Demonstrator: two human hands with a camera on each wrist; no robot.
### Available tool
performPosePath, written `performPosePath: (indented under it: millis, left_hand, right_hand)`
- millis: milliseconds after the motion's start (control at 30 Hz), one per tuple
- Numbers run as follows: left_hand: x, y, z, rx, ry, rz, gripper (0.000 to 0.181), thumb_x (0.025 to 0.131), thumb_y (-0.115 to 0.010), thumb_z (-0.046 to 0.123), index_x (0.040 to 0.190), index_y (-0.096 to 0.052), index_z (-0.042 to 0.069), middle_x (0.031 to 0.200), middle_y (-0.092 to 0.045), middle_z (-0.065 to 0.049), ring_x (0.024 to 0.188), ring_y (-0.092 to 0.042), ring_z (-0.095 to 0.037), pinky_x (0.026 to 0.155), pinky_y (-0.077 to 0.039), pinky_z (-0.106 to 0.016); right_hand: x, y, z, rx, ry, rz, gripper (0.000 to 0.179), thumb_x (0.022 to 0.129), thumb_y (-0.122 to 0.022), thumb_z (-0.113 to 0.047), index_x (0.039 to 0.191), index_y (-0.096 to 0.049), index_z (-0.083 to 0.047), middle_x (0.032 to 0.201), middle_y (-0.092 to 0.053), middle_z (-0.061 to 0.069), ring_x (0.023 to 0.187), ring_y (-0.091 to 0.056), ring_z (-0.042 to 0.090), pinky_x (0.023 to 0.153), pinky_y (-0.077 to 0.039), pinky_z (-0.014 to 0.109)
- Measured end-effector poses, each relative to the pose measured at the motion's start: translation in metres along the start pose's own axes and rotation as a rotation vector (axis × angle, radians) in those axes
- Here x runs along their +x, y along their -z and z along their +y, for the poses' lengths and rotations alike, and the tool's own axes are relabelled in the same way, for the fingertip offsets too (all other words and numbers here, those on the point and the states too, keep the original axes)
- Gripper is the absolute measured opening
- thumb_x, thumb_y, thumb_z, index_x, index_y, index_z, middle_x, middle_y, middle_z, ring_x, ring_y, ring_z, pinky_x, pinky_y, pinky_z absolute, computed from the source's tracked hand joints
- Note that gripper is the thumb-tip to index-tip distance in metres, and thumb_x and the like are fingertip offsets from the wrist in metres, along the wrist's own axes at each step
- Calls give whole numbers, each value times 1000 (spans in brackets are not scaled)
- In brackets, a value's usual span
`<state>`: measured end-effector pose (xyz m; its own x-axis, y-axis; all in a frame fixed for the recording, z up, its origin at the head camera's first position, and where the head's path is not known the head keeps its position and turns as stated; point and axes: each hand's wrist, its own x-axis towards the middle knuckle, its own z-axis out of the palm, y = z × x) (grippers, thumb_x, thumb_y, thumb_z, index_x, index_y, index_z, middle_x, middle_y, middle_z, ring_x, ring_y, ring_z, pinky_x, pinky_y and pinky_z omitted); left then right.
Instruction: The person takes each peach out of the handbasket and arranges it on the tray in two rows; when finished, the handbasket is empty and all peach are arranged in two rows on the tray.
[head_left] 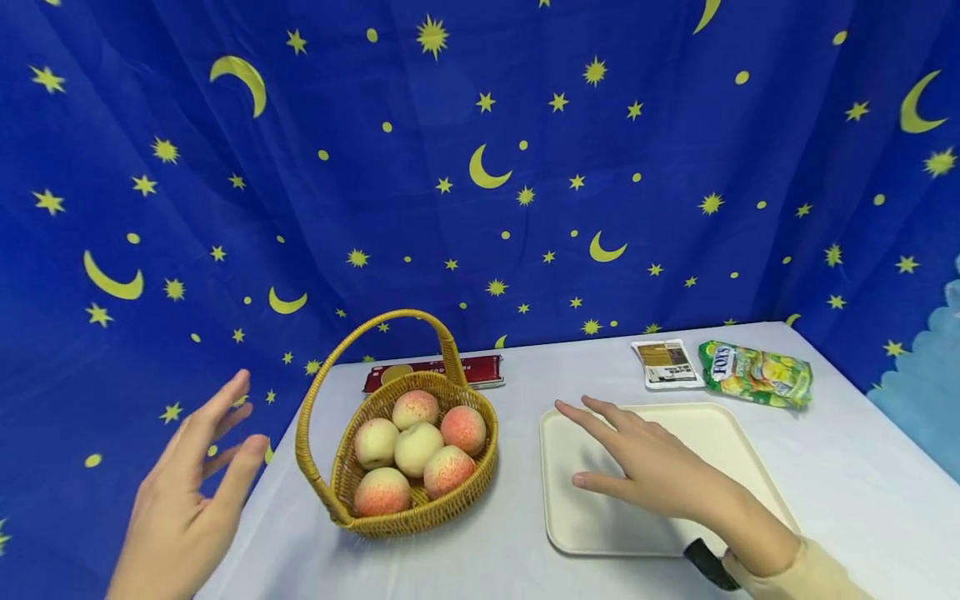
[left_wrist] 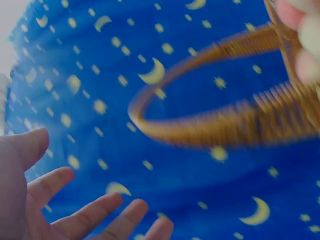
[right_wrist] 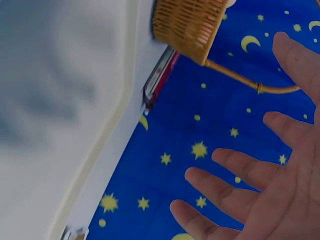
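A wicker basket [head_left: 420, 523] with a tall hooped handle stands on the table, holding several peaches [head_left: 418, 450], cream and pink-red. To its left, my left hand [head_left: 183, 500] is raised with fingers spread and nothing in them; the left wrist view has the basket's handle [left_wrist: 200, 131] beyond the fingertips. My right hand [head_left: 645, 458] hovers over a cream rectangular tray [head_left: 720, 425], fingers extended and apart, holding nothing. In the right wrist view its open palm [right_wrist: 280, 195] faces the basket's side [right_wrist: 187, 25]. A shadow of the hand falls on the tray.
Behind the basket lies a flat dark red package [head_left: 480, 369]. At the back right are a small white-and-brown packet [head_left: 667, 365] and a green Fox's candy bag [head_left: 757, 375]. A blue curtain [head_left: 525, 108] with moons and stars hangs behind the white table [head_left: 517, 517].
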<state>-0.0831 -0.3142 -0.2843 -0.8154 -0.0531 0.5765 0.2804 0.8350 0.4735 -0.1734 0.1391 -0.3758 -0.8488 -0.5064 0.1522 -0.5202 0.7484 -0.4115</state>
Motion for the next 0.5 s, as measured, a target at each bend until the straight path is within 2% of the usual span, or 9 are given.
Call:
performPosePath:
  millis: [67, 100, 133, 233, 300, 367, 400, 467, 500]
  left_hand:
    - [7, 1, -22, -12, 37, -17, 64, 111, -61, 20, 166, -36, 41, 163, -49, 14, 127, -41, 29, 91, -35, 8]
    - [11, 1, -33, -22, 52, -32, 62, 113, -58, 21, 167, -34, 40, 163, -49, 11, 125, -41, 29, 90, -37, 7]
    - [14, -1, -45, -36, 66, -56, 61, 114, -54, 23, 168, -31, 40, 164, -49, 7, 123, -41, 30, 89, -38, 6]
    - [22, -9, -77, -106, 102, -147, 60, 117, -45, 26, 172, -22, 33, 165, -46, -16, 118, -41, 29, 85, -45, 2]
    - [27, -17, -95, -166, 162, -242, 61, 118, -39, 31, 174, -13, 31, 165, -39, -31, 132, -53, 10, 86, -54, -8]
    - [31, -26, -110, -229, 238, -330, 63, 118, -34, 37, 174, -7, 31, 168, -32, -34, 143, -56, -17, 89, -60, -17]
    - [33, -31, -116, -263, 278, -365, 64, 118, -33, 40, 174, -4, 31, 170, -28, -34, 147, -53, -33, 91, -62, -25]
    - [36, -42, -127, -337, 344, -433, 66, 118, -32, 43, 174, 0, 31, 173, -21, -34, 150, -35, -60, 98, -64, -42]
    - [37, -48, -131, -365, 368, -456, 67, 118, -32, 44, 174, 1, 31, 174, -18, -33, 152, -33, -59, 100, -63, -47]
  right_hand:
    - [6, -2, -4, 23, 5, -19, 81, 99, -66, -65, 168, -32, -43, 167, -46, 19, 146, -52, 48, 109, -47, 73]
    - [9, -3, -6, 34, 5, -30, 81, 99, -66, -65, 168, -31, -43, 167, -46, 18, 146, -52, 47, 109, -47, 73]
    - [12, -4, -7, 47, 8, -38, 81, 99, -66, -65, 168, -31, -43, 166, -46, 18, 146, -52, 47, 109, -47, 73]
    - [22, -8, -12, 81, 29, -52, 80, 100, -68, -62, 168, -32, -42, 164, -49, 16, 145, -53, 45, 110, -48, 71]
    - [29, -10, -14, 109, 50, -58, 79, 100, -70, -59, 168, -33, -41, 162, -51, 14, 144, -54, 42, 110, -49, 70]
    - [36, -12, -16, 138, 71, -69, 79, 101, -71, -55, 168, -34, -39, 161, -52, 13, 144, -56, 40, 110, -50, 68]
    - [39, -13, -17, 155, 81, -77, 79, 101, -71, -54, 168, -34, -38, 160, -53, 12, 143, -56, 38, 111, -51, 66]
    - [46, -15, -19, 198, 96, -97, 78, 101, -72, -52, 169, -35, -36, 160, -53, 12, 142, -57, 36, 111, -51, 65]
    - [49, -16, -19, 223, 102, -108, 78, 102, -72, -51, 169, -35, -34, 159, -53, 13, 142, -57, 36, 112, -51, 64]
